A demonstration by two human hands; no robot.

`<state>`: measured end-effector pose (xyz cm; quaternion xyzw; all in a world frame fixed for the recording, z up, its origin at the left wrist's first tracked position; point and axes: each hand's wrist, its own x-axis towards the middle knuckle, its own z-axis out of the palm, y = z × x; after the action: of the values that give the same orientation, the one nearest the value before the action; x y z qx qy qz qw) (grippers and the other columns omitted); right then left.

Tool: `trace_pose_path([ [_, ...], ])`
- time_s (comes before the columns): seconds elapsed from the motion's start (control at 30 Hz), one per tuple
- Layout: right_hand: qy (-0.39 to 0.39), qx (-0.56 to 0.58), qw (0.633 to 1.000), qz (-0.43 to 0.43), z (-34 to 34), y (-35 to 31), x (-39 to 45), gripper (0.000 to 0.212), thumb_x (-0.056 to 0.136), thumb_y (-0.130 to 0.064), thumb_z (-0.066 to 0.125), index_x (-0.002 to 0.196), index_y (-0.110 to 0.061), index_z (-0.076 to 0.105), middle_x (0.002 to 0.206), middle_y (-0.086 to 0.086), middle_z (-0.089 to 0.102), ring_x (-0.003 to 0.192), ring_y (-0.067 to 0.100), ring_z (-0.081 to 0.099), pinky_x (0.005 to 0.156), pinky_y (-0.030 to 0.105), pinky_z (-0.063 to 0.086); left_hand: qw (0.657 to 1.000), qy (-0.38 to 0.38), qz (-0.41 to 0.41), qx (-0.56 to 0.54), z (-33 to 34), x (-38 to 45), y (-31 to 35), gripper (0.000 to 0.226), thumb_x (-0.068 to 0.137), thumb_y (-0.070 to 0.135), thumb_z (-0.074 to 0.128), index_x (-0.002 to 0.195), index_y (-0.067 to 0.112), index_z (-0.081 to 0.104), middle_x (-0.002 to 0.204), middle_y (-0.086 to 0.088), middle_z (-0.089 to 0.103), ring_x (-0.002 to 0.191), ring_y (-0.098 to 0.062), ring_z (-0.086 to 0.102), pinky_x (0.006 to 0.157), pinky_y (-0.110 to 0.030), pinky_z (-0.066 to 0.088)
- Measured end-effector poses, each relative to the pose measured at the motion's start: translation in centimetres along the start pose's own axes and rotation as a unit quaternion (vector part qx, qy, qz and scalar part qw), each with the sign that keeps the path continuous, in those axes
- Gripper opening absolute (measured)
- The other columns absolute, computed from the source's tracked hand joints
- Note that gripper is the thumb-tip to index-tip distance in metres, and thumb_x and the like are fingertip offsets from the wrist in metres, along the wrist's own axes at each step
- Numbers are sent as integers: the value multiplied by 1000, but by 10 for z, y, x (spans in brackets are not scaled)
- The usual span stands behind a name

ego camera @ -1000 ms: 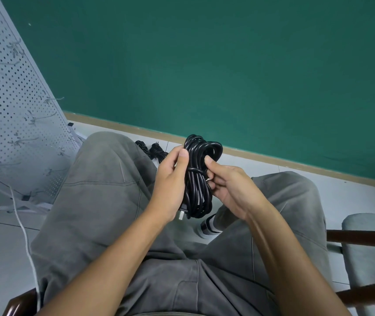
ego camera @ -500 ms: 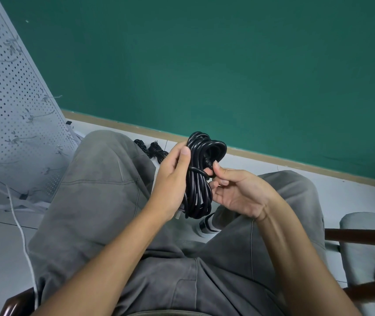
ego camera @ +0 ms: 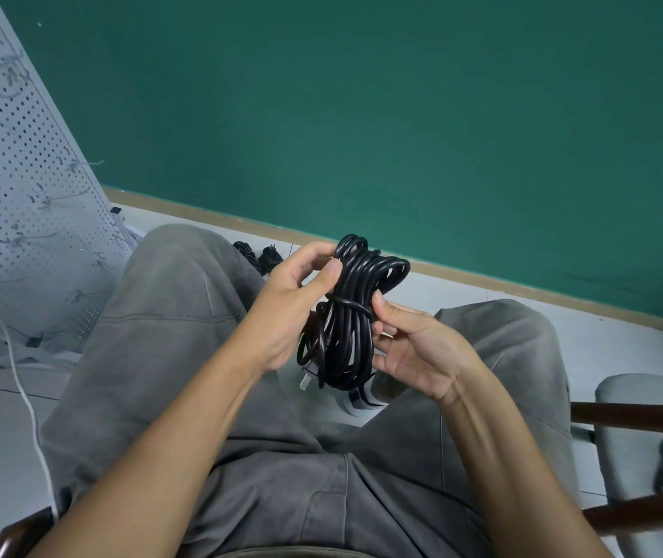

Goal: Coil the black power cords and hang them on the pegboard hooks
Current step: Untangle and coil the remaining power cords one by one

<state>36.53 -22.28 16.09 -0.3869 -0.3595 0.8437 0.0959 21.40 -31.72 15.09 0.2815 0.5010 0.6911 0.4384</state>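
Fingers (ego camera: 324,275) of left hand (ego camera: 289,312) gripped coil (ego camera: 348,316) at 9 o'clock; right hand (ego camera: 414,348) pinched wrap at 3. Wrap best cinched tight, plug tucked, before hanging.

We find no readable text, labels, brands or numbers anywhere: nothing legible on any surface in view.

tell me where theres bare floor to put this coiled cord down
Bare floor runs along the green wall's baseboard, between the two knees. More lies left of the left knee, bordered by a white cable. It is crowded by the pegboard base and where more cords lie. Both hands hold the coiled cord.
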Motion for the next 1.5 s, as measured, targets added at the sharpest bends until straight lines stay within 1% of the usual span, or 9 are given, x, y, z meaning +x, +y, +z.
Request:
trace_pose_path([
  [0.17, 46, 4, 999, -13, 10, 4, -3, 19, 71, -35, 81, 76, -16, 78, 61, -8, 43, 69, 11, 46, 92, 41, 56, 997, 5, -49, -65, 1, 0, -2, 22, 87, 34, 69, 105, 21, 67, 107, -14, 61, 87, -20, 61, 81, -36, 55],
  [0.23, 61, 21, 998, -24, 13, 7, -2, 45, 72, -37, 84, 105, -7, 78, 59, -9, 44, 71, 12, 47, 109, 49, 47, 996, 8, -65, -67, 1, -1, 0, 26, 86, 35, 70, 105, 19, 65, 106, -16, 61, 85, -22, 61, 81, -39, 54],
  [0.5, -26, 58, 998, 5, 9, 0, -16, 28, 88, -18, 64, 113, -6, 63, 57, -7, 43, 54, 5, 50, 71, 28, 60, 992, -41, -101, -59, -9, -3, 9, 28, 75, 38, 84, 90, 25, 65, 90, -7, 63, 67, -14, 60, 57, -28, 46],
  [0.7, 18, 14, 1000, -22, -9, 8, -16, 51, 84, -26, 73, 129, -1, 66, 66, -9, 57, 75, 12, 45, 80, 33, 46, 986, -73, -133, -73, -2, -5, 2, 21, 78, 30, 81, 93, 19, 71, 95, -9, 65, 76, -15, 63, 59, -29, 49],
  [0.9, 145, 3, 975, -168, -3, 2, -26, 23, 99, -38, 61, 100, -16, 60, 99, 2, 62, 95, 17, 67, 78, 28, 58, 993, -18, -86, -81, 2, -5, 8, 8, 72, 20, 76, 72, 20, 68, 76, 0, 56, 65, -11, 56, 50, -26, 54],
  [1.0, 126, -162, 941, -270, 5, -21, -24, 28, 94, -48, 66, 116, -30, 65, 128, -4, 62, 118, 9, 64, 95, 39, 57, 997, -11, -74, -28, 3, -5, 10, 20, 69, 19, 77, 82, 13, 62, 80, -2, 57, 65, -10, 60, 55, -27, 55],
  [1.1, 21, -269, 936, -225, 22, -41, -15, 40, 87, -46, 73, 125, -34, 68, 127, -6, 63, 109, 7, 67, 94, 40, 57, 998, -12, -59, -1, 11, -3, 6, 29, 65, 18, 83, 90, 13, 69, 81, 1, 64, 74, -18, 63, 74, -35, 56],
  [1.27, 33, -229, 954, -193, 26, -45, 0, 23, 89, -17, 76, 110, -11, 74, 100, 6, 75, 90, 21, 71, 84, 40, 56, 999, -3, -39, -18, 6, 0, 2, 37, 68, 12, 84, 103, 10, 73, 90, 1, 73, 90, -22, 68, 82, -29, 59],
  [1.5, 84, -236, 937, -244, 24, -33, 5, 6, 95, -19, 71, 100, -16, 73, 94, 9, 76, 81, 20, 67, 74, 37, 54, 992, 57, 72, 83, 15, 1, -10, 16, 91, 6, 72, 98, 20, 75, 95, 4, 74, 95, -14, 66, 98, -39, 52],
])
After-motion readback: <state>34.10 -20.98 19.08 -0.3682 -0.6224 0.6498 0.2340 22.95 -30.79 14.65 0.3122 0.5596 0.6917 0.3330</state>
